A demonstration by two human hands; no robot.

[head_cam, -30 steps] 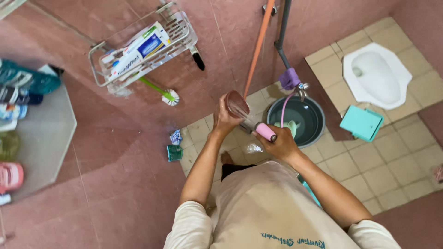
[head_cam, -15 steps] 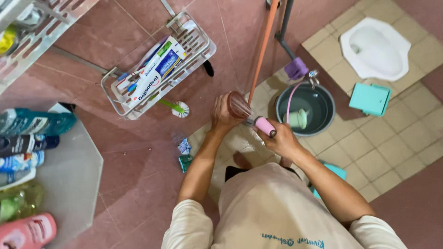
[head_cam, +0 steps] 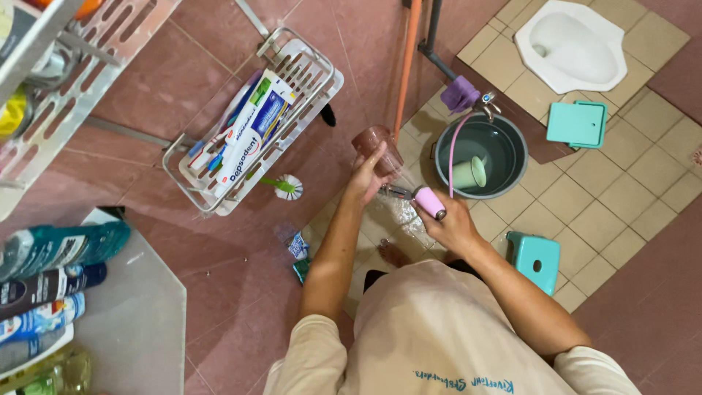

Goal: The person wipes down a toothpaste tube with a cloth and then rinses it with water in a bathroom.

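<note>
Seen from the head camera, the left hand [head_cam: 365,178] grips a brownish cup [head_cam: 375,143] against the pink wall, just above the floor tiles. The right hand [head_cam: 452,225] is closed around a pink sprayer [head_cam: 428,202] pointed at the cup, near a grey bucket [head_cam: 512,146].

Both bare arms reach forward and down, elbows bent. The left hand [head_cam: 367,174] is raised, fingers curled in a grasp. The right hand [head_cam: 447,223] sits lower, closed in a grip, just beside it.
</note>
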